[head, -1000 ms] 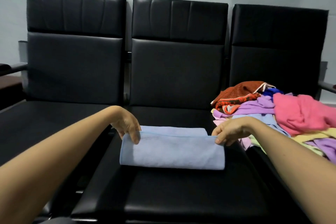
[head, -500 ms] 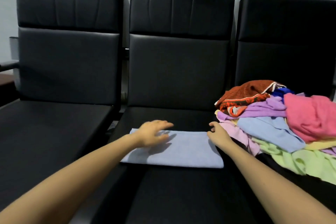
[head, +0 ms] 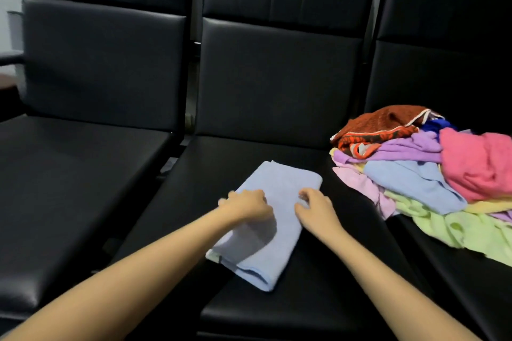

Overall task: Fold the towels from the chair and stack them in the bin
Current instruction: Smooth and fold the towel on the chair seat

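Note:
A light blue towel [head: 279, 219], folded into a long strip, lies diagonally on the middle black chair seat [head: 249, 158]. My left hand [head: 246, 205] rests on top of the strip near its middle, fingers lying on the cloth. Beside it, my right hand [head: 313, 203] touches the strip's right edge with its fingertips. A loose pile of unfolded towels [head: 432, 174] in pink, purple, blue, yellow, green and rust red covers the right seat. No bin is in view.
Three black padded chairs stand side by side with tall backs. The left seat [head: 69, 174] holds nothing. An armrest [head: 11, 58] shows at the far left edge. The towel pile spills toward the gap between the middle and right seats.
The blue towel was folded over once more into a narrower strip and turned from crosswise to diagonal. Both hands moved in to its middle. The view has moved closer and lower.

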### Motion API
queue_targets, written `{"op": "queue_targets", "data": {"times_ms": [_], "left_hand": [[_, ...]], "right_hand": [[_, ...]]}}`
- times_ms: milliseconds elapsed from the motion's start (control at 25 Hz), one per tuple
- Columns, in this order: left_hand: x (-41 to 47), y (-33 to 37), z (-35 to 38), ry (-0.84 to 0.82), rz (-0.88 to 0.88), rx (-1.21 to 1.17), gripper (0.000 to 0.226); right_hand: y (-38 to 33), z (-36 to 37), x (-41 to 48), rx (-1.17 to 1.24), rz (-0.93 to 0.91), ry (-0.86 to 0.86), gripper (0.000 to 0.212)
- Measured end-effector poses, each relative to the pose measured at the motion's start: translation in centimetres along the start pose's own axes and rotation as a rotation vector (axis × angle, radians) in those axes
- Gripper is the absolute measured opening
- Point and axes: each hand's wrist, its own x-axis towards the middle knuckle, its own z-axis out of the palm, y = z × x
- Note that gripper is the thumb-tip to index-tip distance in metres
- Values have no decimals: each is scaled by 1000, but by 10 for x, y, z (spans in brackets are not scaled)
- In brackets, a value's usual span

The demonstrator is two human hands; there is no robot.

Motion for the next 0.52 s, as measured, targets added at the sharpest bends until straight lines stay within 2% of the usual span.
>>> {"op": "queue_targets", "data": {"times_ms": [80,160,320,440,520], "left_hand": [[6,-14,-15,134,34,-79,30],[12,-22,-18,116,7,-223,23],[19,-19,-8,97,-90,-345,25],[18,-15,-11,81,-130,-556,31],[18,-18,-13,88,-118,-613,30]], "right_hand": [[3,-2,6,99,113,32,37],[1,-3,9,186,209,49,43],[-10,1,12,456,282,31,46],[-15,5,21,526,267,12,47],[-17,8,26,563,289,26,48]]}}
